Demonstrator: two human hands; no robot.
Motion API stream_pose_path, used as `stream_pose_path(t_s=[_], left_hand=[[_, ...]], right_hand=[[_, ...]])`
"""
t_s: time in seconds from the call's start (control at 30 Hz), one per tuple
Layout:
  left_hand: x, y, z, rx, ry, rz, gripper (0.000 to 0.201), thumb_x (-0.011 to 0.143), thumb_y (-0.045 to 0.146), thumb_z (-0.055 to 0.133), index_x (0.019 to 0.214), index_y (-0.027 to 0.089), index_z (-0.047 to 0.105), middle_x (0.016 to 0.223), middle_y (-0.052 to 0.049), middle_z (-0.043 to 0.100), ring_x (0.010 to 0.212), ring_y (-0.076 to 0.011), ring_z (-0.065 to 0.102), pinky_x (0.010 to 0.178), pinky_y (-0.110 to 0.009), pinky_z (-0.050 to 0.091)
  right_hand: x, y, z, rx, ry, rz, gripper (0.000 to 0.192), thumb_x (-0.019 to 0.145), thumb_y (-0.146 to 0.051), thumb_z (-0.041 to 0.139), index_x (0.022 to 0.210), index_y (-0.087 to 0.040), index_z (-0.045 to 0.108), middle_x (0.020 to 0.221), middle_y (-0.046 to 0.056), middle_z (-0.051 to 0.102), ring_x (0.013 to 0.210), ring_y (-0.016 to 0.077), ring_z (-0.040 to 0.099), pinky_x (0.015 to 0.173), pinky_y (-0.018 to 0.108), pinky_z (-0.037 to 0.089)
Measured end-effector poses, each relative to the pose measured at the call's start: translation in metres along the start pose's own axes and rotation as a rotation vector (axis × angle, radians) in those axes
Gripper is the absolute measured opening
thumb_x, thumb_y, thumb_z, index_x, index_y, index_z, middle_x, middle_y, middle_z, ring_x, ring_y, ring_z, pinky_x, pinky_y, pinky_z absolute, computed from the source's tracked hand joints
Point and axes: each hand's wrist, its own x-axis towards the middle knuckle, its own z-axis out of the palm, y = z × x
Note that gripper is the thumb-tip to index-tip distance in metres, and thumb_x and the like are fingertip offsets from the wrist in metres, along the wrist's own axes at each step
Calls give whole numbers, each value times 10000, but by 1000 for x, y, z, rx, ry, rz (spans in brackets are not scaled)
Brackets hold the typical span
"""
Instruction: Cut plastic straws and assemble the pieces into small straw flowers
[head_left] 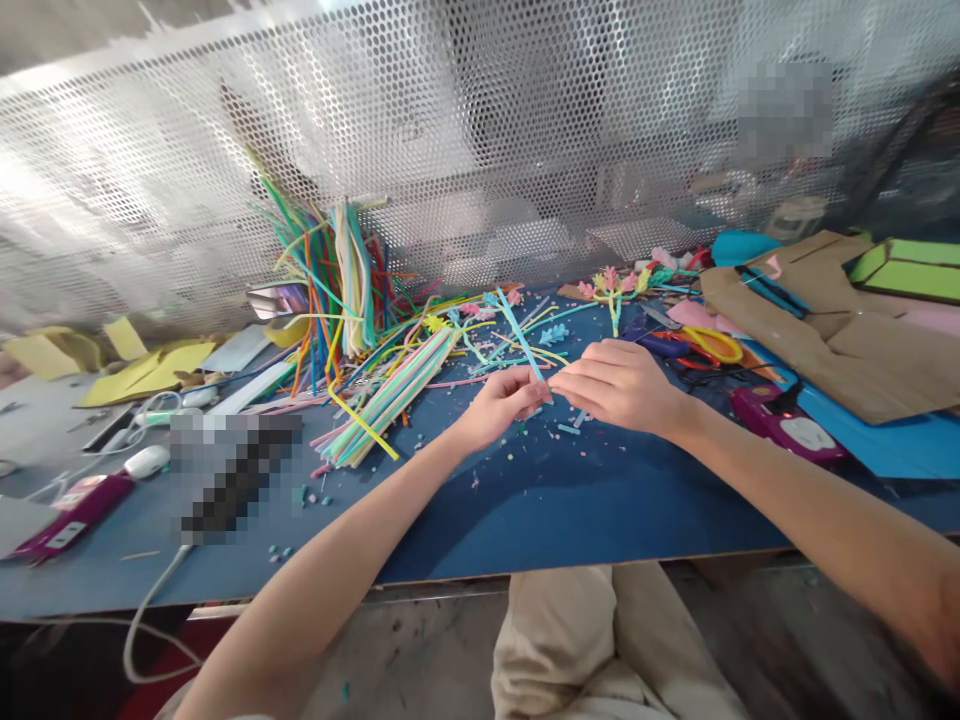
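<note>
A light blue pipe cleaner (517,328) slants up and away from my fingers. My left hand (501,410) pinches it near its lower end. My right hand (621,388) has its fingers closed at that same end, their tips meeting those of my left hand; what exactly lies between them is partly hidden. Just beyond are a loose blue leaf-like piece (553,334) and a small branched piece (613,290) with pink and yellow tips. Short blue cut bits (570,429) lie below my right hand.
To the left lie a pastel bundle of pipe cleaners (401,395) and a standing multicoloured bunch (352,280). Purple devices (787,425) (75,515), a pixelated dark object (240,475) with a white cable, and brown cardboard (817,325) rest on the blue table. Behind rises a perforated metal screen (420,130).
</note>
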Motion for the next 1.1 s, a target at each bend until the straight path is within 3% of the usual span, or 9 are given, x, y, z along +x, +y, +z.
stream_pose_path(t_s=[0.1,0.2,0.3,0.4,0.5,0.67,0.9,1.1], left_hand=[[0,-3,-6,465,105,234,316,899,389,588,692,166,504,579,47,436,526,-71,353,514,-214,275],[0,-7,-13,915,124,479,213,916,276,549,733,166,538,649,20,527,569,-85,446,548,-217,322],[0,-9,-17,1241,49,667,158,951,233,503,837,169,592,771,-14,620,644,-108,556,572,-226,356],[1,-7,-17,1428,-62,792,210,1001,230,444,875,169,601,804,-18,632,673,-115,593,588,-235,381],[0,-1,-17,1503,-104,834,254,1029,272,424,890,169,609,807,-19,633,705,-123,610,620,-243,410],[-4,5,-14,1498,-85,809,296,1026,325,439,852,184,632,734,-12,637,700,-132,608,615,-250,408],[-9,14,-12,1556,-21,806,267,1009,313,476,859,200,666,722,-2,667,694,-133,626,595,-258,403],[-6,8,-17,1407,17,707,187,965,294,538,914,213,699,816,-2,729,744,-135,672,633,-248,429]], right_hand=[[1,0,8,160,-73,163,166,970,-252,547,969,-176,695,883,35,733,808,165,597,773,313,444],[1,-2,14,285,-182,293,189,966,-263,522,967,-173,688,890,40,732,798,163,621,738,296,433],[1,-4,14,294,-372,380,215,959,-264,493,940,-188,692,855,39,735,716,155,623,636,284,364],[3,-5,10,297,-553,444,227,947,-292,490,896,-204,693,714,19,699,583,133,555,571,281,278],[5,-4,8,344,-618,512,233,932,-309,498,829,-212,683,593,-8,617,529,116,482,555,274,249],[8,-4,6,404,-597,574,270,928,-326,503,760,-206,677,569,-16,578,523,107,434,559,270,252],[8,3,3,563,-572,530,292,967,-345,488,888,-209,734,781,37,720,676,143,578,620,279,310],[3,1,13,471,-498,520,259,969,-327,499,943,-228,737,908,23,754,803,161,649,664,275,357]])
